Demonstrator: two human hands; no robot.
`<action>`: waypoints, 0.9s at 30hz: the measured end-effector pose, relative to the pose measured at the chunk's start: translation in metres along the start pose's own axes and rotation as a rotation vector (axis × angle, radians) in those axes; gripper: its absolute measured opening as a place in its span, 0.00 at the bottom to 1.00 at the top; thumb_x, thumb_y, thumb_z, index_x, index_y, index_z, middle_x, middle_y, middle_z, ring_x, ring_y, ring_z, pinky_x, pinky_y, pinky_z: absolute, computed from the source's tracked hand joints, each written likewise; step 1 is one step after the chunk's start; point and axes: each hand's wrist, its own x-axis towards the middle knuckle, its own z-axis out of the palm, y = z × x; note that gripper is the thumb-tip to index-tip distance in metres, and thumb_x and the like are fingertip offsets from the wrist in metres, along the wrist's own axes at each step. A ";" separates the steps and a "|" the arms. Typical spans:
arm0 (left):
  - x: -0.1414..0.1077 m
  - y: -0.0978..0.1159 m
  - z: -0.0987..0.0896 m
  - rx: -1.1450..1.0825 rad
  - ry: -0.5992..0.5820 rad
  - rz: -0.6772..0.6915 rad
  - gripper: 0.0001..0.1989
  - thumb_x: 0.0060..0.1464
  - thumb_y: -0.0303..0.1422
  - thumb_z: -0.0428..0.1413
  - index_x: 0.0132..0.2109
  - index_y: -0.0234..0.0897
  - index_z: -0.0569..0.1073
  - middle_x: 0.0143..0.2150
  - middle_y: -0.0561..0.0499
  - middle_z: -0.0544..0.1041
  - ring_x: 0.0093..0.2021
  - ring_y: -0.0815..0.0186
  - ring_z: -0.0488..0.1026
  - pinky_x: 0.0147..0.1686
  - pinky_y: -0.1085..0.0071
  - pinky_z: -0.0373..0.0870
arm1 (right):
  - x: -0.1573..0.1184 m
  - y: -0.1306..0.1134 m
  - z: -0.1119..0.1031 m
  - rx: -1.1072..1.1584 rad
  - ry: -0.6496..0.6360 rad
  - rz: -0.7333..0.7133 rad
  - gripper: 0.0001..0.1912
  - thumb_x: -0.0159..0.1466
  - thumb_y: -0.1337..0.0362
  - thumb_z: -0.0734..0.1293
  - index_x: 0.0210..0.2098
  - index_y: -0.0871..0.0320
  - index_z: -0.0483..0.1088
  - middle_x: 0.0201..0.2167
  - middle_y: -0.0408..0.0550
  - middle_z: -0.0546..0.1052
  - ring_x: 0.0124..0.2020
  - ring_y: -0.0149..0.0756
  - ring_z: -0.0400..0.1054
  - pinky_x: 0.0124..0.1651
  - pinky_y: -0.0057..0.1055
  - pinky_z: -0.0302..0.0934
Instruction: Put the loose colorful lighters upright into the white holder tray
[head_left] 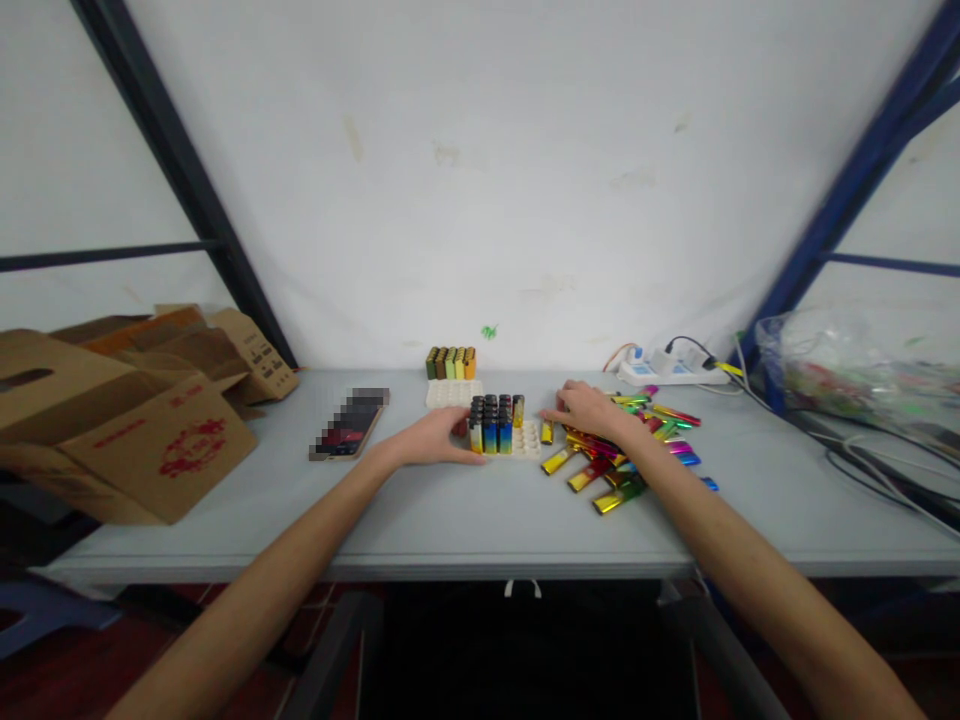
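Upright lighters [491, 430] with black tops and yellow and blue bodies fill the left part of a white holed tray [527, 440]. One gold lighter [518, 410] stands apart at the tray's back. My left hand [435, 437] is around the tray's left end, thumb along the front and fingers behind, steadying it. To the right, my right hand [589, 408] is over a loose pile of shiny metallic lighters [592, 470] in gold, red, green, purple and blue. Its curled fingertips meet the top of a short gold lighter [547, 433]; their exact grip is partly hidden.
Behind stand another white tray [454, 393] and a block of yellow and green lighters [451, 362]. A phone [351, 425] and cardboard boxes [150, 430] lie left. A power strip [671, 372], cables and a plastic bag [847, 365] are at right.
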 end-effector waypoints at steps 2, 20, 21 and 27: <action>0.000 0.001 0.000 0.006 0.009 -0.001 0.36 0.43 0.60 0.66 0.47 0.35 0.74 0.43 0.44 0.78 0.40 0.53 0.75 0.39 0.63 0.71 | 0.001 -0.006 0.002 0.024 0.025 -0.031 0.31 0.69 0.38 0.60 0.36 0.60 0.79 0.46 0.63 0.75 0.47 0.50 0.72 0.53 0.42 0.63; 0.000 0.002 0.000 0.000 0.011 -0.003 0.35 0.42 0.60 0.66 0.45 0.35 0.74 0.41 0.45 0.79 0.39 0.54 0.75 0.38 0.63 0.70 | 0.002 -0.022 -0.003 0.968 0.184 -0.195 0.17 0.72 0.46 0.60 0.45 0.54 0.62 0.33 0.43 0.76 0.31 0.33 0.73 0.36 0.31 0.65; 0.000 0.001 0.000 -0.004 0.013 0.006 0.35 0.42 0.60 0.66 0.46 0.35 0.74 0.41 0.45 0.79 0.39 0.54 0.75 0.38 0.63 0.71 | 0.002 -0.025 -0.004 1.049 0.184 -0.199 0.18 0.71 0.45 0.60 0.45 0.53 0.60 0.34 0.42 0.74 0.28 0.32 0.71 0.33 0.30 0.64; 0.000 0.000 0.001 -0.001 0.025 0.030 0.34 0.43 0.59 0.66 0.46 0.35 0.74 0.41 0.45 0.78 0.39 0.54 0.75 0.38 0.64 0.71 | 0.003 -0.039 -0.004 1.188 0.189 -0.068 0.23 0.68 0.38 0.60 0.43 0.51 0.58 0.25 0.35 0.67 0.21 0.28 0.55 0.24 0.25 0.50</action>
